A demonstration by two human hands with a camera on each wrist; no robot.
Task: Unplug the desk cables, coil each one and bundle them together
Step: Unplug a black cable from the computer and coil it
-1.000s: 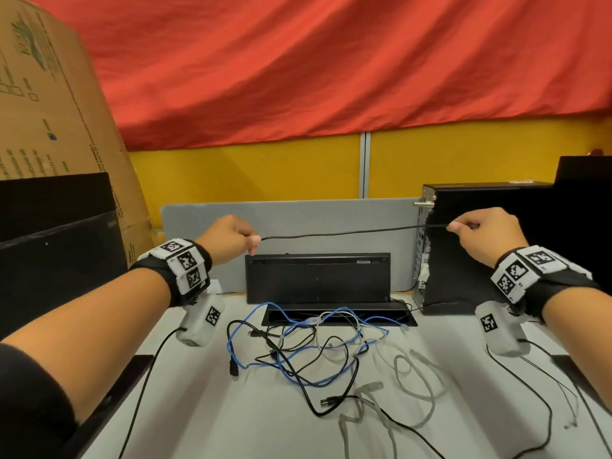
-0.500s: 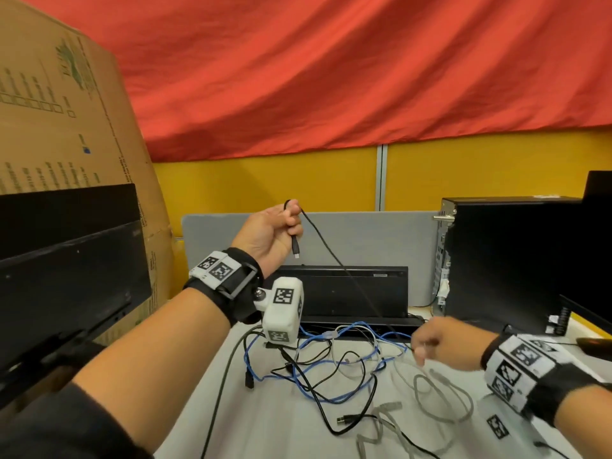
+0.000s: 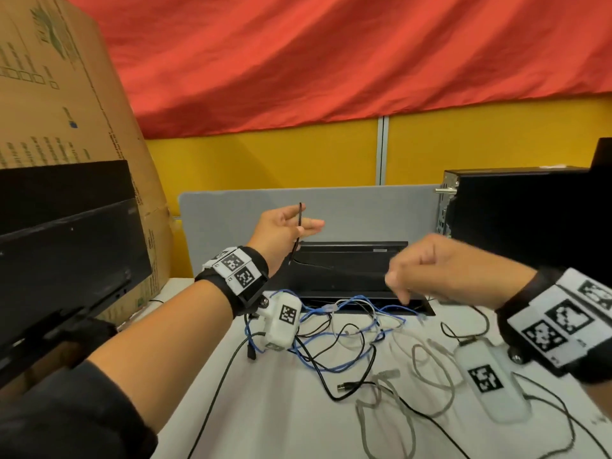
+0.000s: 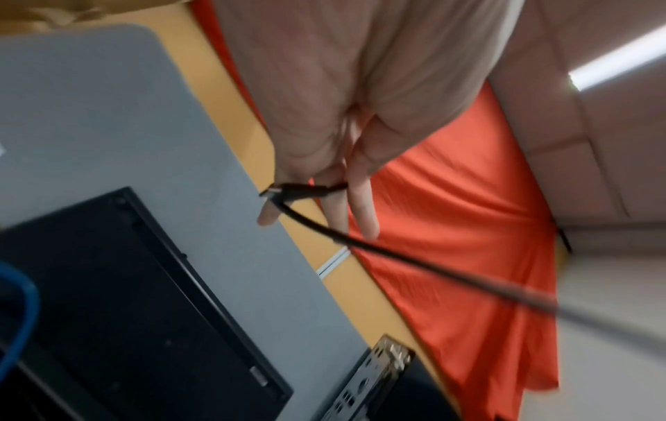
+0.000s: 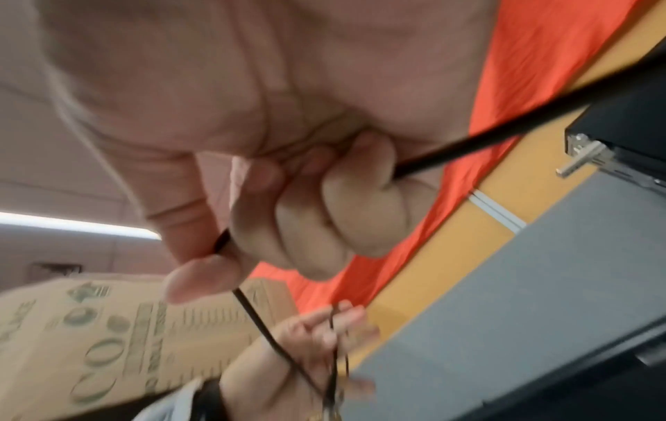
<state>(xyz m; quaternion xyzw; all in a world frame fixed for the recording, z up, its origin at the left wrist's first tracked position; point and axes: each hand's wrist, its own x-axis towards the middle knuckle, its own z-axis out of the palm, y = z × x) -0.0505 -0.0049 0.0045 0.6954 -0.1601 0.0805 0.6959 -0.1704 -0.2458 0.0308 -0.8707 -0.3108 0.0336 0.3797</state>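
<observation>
Head view: left hand (image 3: 284, 231), raised with fingers extended, pins the black cable (image 3: 299, 226) plug end under its thumb; right hand (image 3: 440, 270) curls around the same cable farther along. Coiling has just begun. Blue, grey and black cables (image 3: 347, 336) remain tangled, uncoiled, on the near desk (image 3: 271, 409); the far desk cable box (image 3: 351, 270) stands open, contents unclear.
</observation>
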